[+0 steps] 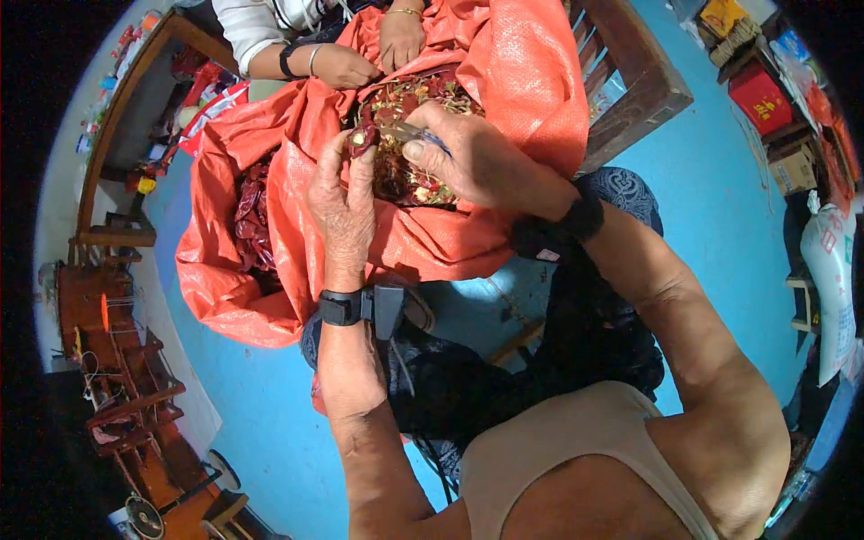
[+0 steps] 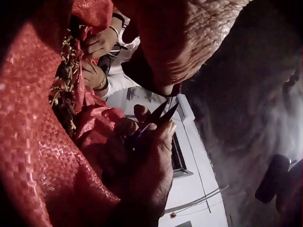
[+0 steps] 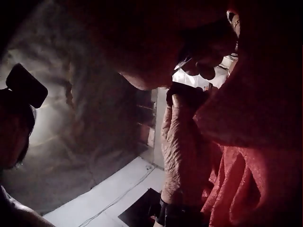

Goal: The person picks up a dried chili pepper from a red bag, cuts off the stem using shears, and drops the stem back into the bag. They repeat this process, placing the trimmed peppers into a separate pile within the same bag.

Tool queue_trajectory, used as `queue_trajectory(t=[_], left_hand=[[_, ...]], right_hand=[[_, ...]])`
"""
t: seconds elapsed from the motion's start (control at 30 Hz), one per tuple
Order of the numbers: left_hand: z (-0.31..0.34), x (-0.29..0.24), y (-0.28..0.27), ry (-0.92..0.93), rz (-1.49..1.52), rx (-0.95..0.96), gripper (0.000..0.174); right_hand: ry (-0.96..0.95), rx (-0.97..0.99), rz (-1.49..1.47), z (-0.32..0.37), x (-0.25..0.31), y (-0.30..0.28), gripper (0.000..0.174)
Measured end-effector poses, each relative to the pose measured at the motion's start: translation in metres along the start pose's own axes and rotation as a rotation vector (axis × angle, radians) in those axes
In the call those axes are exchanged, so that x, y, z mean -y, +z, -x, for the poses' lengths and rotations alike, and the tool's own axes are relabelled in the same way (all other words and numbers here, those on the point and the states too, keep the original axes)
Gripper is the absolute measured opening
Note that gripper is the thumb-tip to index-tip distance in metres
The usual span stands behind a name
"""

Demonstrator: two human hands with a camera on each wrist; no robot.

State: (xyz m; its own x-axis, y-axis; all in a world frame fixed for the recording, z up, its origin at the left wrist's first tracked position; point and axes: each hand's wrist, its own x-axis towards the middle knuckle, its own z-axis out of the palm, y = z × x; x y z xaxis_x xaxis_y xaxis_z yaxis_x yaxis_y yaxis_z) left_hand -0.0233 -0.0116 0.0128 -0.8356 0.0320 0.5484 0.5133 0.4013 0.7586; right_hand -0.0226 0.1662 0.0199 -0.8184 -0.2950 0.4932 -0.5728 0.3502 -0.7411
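Observation:
Between its thumb and fingers my left hand (image 1: 344, 198) pinches a dark red dried chili pepper (image 1: 364, 140), its pale cut or stem end facing up. My right hand (image 1: 477, 157) grips scissors (image 1: 409, 132) with blue handles, the blades pointing left toward the pepper. In the left wrist view the scissor blades (image 2: 163, 112) stand apart, close to the left fingertips. Below both hands, an orange-red woven sack (image 1: 531, 81) lies folded open, holding chili stems and red bits (image 1: 418, 94). The right wrist view is dark, with the left hand (image 3: 175, 137) partly lit.
Across the sack another person's hands (image 1: 345, 66) rest at its far edge. More dark red chilies (image 1: 256, 225) lie in the sack's left fold. A wooden chair (image 1: 630, 72) stands at the right, on the blue floor (image 1: 711, 234). A white sack (image 1: 828, 279) stands by the right shelves.

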Motion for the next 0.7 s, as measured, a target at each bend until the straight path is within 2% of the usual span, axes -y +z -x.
queue_trajectory(t=[0.03, 0.07, 0.13, 0.23, 0.37, 0.43, 0.7], left_hand=[[-0.001, -0.002, -0.002, 0.105, -0.158, -0.022, 0.02], [0.0, -0.005, -0.003, 0.104, -0.16, -0.022, 0.02], [0.003, -0.011, -0.004, -0.041, -0.083, -0.025, 0.018], [0.005, -0.006, -0.005, 0.035, -0.119, -0.045, 0.02], [0.004, -0.003, -0.007, -0.044, -0.116, -0.035, 0.02], [0.003, 0.003, -0.007, 0.091, -0.131, -0.065, 0.02], [0.002, 0.001, -0.01, 0.269, -0.391, 0.011, 0.022]], right_hand=[[-0.021, 0.016, 0.038, 0.0, 0.0, 0.0, 0.028], [-0.022, 0.017, 0.035, 0.0, 0.0, 0.002, 0.028], [-0.18, -0.09, 0.053, 0.0, -0.001, 0.005, 0.028], [-0.107, -0.012, 0.11, 0.002, 0.004, 0.0, 0.026], [-0.04, 0.083, 0.207, 0.003, 0.012, -0.005, 0.031], [-0.049, 0.065, 0.242, 0.004, 0.011, -0.006, 0.031], [-0.06, 0.073, 0.301, 0.005, 0.008, -0.006, 0.024]])
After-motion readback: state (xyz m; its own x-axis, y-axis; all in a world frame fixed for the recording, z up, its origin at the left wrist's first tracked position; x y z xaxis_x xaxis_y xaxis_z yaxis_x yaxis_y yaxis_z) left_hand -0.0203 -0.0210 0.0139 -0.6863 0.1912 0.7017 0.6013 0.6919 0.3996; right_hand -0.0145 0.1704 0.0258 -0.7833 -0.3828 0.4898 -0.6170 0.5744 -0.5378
